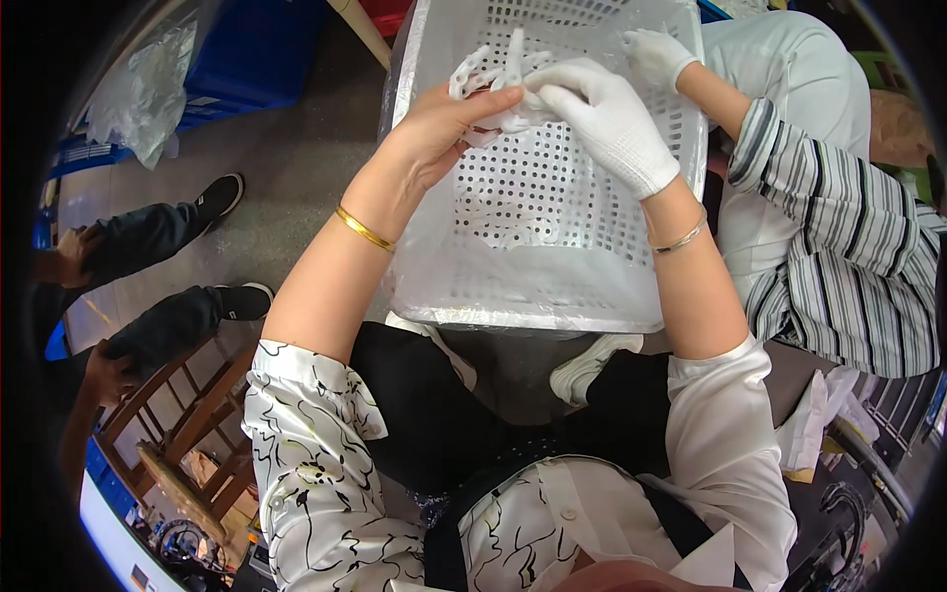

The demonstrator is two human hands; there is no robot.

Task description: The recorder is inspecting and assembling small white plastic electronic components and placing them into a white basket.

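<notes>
Floor (301, 148): grey, glossy, out at ten o'clock.
Basket (567, 183): white plastic, round-holed, right up at twelve, draped in crinkly clear film (533, 288).
Hands: bare left hand (442, 126), knit-gloved right hand (617, 128), together over the basket, both pinching a white piece (514, 64).
Piece: twelve o'clock, finger-like prongs; cloth or plastic, can't tell!
Neighbour: gloved hand (659, 59), one o'clock.

Basket (582, 202) — top centre | left hand (439, 123), right hand (614, 128) over it | bin (258, 59) — upper left | chair (182, 488) lower left | co-worker (834, 227) right of basket
</notes>
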